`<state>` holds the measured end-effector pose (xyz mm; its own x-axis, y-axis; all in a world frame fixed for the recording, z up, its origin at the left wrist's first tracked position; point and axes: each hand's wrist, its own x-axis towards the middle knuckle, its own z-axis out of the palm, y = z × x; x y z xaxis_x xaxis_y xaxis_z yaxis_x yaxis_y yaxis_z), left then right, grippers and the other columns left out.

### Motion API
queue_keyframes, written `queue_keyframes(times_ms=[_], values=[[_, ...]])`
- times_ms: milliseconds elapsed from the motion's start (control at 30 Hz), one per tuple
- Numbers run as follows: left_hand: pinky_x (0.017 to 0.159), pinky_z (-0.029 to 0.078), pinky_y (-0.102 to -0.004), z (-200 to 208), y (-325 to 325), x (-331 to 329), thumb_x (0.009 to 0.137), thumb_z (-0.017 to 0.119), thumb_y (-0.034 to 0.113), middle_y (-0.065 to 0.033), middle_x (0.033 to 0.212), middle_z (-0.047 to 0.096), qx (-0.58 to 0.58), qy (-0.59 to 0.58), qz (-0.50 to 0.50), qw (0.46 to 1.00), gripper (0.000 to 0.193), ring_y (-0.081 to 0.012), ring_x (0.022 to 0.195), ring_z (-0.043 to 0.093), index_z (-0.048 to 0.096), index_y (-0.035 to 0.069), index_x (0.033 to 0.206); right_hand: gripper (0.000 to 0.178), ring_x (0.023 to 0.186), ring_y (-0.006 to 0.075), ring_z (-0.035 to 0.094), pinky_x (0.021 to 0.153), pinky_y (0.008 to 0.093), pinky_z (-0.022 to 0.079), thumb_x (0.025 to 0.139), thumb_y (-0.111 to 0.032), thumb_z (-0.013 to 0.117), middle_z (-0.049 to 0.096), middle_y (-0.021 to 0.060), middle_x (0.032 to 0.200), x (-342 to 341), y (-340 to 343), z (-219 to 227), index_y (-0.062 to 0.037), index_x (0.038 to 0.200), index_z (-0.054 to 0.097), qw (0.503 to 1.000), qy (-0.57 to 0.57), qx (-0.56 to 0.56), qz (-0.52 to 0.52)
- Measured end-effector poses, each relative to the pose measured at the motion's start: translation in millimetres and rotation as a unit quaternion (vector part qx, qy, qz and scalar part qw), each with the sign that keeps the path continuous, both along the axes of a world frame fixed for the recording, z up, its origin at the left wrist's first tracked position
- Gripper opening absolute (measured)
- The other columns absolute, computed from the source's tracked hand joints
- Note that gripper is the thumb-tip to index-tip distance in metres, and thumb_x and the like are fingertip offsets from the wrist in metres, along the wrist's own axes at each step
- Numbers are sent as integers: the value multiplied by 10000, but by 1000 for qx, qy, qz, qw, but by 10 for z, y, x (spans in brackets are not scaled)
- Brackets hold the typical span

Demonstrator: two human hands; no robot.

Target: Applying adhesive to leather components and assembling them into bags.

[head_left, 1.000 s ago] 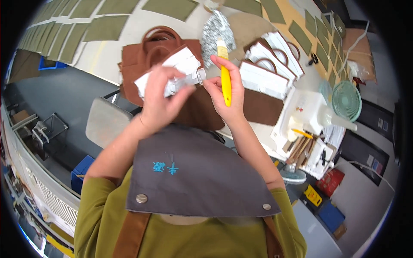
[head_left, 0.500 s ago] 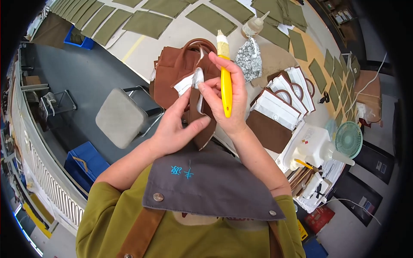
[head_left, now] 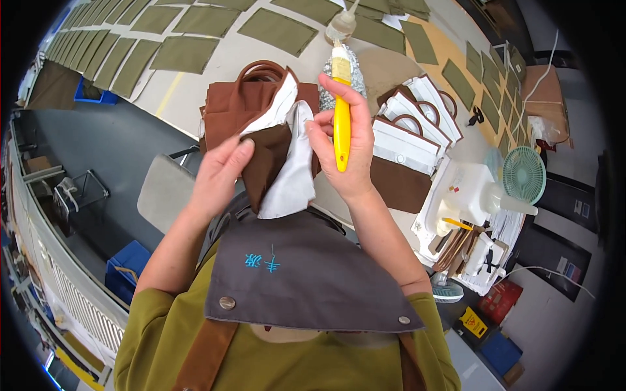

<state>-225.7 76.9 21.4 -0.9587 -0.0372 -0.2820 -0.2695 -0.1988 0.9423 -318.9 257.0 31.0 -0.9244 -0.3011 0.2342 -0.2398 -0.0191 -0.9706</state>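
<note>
My left hand (head_left: 225, 171) pinches the left edge of a dark brown bag panel (head_left: 266, 156), which is spread apart from a pale grey-white lining (head_left: 290, 179). Between the thumb and fingers of my right hand (head_left: 345, 140) is the lining's upper right edge. That same hand also keeps hold of a yellow-handled brush (head_left: 342, 127), bristles up, its tip coated in pale stuff. Reddish-brown handbags (head_left: 225, 107) with rounded handles lie just beyond the pieces. The fingertips of my right hand are partly hidden behind the brush.
Olive fabric pieces (head_left: 186, 55) cover the far table. A squeeze bottle (head_left: 340, 26) stands behind the brush. To the right lie white-lined brown bag panels (head_left: 404, 153), a white plastic container (head_left: 473, 189) and a green fan (head_left: 523, 176). A grey stool (head_left: 166, 192) is at the left.
My left hand has moved left and down, and the brown panel and pale lining are now spread open. My right hand still has the brush. The whole view has shifted somewhat.
</note>
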Motion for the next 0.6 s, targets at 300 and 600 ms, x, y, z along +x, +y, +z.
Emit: queue_keyframes(times_ms=[300,600], values=[[876,372,-219,-126,173,-572,1031,427,170,7,956,559,0,47,61,997,200,-66,939,467,576,37,1034,547,731,92,563,692,240,493,786,63,633,566,126,1264,-45,182,-73,-44,1295,465,998,24,63,-5],[919,332,-228,-260,367,-587,1004,493,227,-4,1042,478,62,73,-29,995,228,-84,1013,411,516,52,1149,606,916,194,623,808,311,509,757,7,680,578,109,1172,-134,105,8,-90,1305,440,988,30,151,-22]])
